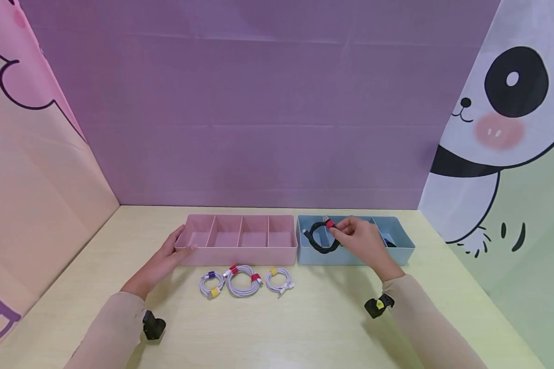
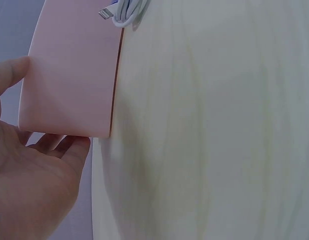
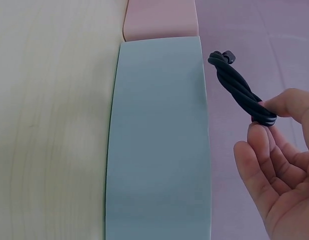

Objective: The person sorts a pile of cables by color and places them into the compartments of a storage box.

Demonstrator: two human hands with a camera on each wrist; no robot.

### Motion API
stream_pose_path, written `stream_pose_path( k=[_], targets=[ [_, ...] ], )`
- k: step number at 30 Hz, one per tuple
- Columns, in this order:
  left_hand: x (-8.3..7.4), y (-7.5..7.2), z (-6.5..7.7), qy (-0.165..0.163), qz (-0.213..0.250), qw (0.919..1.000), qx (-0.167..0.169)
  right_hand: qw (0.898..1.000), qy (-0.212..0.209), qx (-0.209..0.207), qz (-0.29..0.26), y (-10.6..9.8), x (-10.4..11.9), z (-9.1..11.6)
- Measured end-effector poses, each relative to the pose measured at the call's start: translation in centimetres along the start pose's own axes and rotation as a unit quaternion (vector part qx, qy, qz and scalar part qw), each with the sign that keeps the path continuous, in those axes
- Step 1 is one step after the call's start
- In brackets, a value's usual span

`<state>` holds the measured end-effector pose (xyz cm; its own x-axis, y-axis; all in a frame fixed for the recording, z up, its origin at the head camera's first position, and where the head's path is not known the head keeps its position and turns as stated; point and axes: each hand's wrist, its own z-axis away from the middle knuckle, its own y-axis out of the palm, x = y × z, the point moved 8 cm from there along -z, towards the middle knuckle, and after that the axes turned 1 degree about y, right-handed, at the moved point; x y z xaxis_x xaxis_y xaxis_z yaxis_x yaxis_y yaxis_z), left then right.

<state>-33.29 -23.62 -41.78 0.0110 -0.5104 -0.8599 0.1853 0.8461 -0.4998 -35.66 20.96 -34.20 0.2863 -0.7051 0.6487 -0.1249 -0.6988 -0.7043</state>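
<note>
My right hand [image 1: 362, 241] pinches a coiled black cable [image 1: 324, 249] between thumb and fingers above the blue divided box [image 1: 337, 258]. A red tie [image 1: 330, 223] wraps the coil beside its plug. In the right wrist view the twisted black cable [image 3: 239, 90] hangs from my fingertips, above the rim of the box. My left hand [image 1: 166, 260] grips the left end of the pink divided box [image 1: 249, 256]. The left wrist view shows the thumb on its front rim and the fingers against its end wall.
In front of the pink box lie three coiled white cables: one with blue and yellow ties [image 1: 212, 285], one with red ties [image 1: 242, 281], one with a yellow tie [image 1: 279, 281]. Something dark [image 1: 390, 243] lies in the blue box's right compartment. A purple backdrop [image 1: 277, 113] stands behind.
</note>
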Motion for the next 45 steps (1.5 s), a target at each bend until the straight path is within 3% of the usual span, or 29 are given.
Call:
stream_pose_path(
  k=[31,45],
  targets=[
    [0.1,0.0,0.0,0.002,-0.002,1.0,-0.001,0.999,0.018,-0.041,-0.027,0.8,-0.5,-1.6],
    [0.1,0.1,0.1,-0.001,-0.001,1.0,0.002,0.999,0.027,-0.034,-0.017,1.7,-0.9,-2.0]
  ],
)
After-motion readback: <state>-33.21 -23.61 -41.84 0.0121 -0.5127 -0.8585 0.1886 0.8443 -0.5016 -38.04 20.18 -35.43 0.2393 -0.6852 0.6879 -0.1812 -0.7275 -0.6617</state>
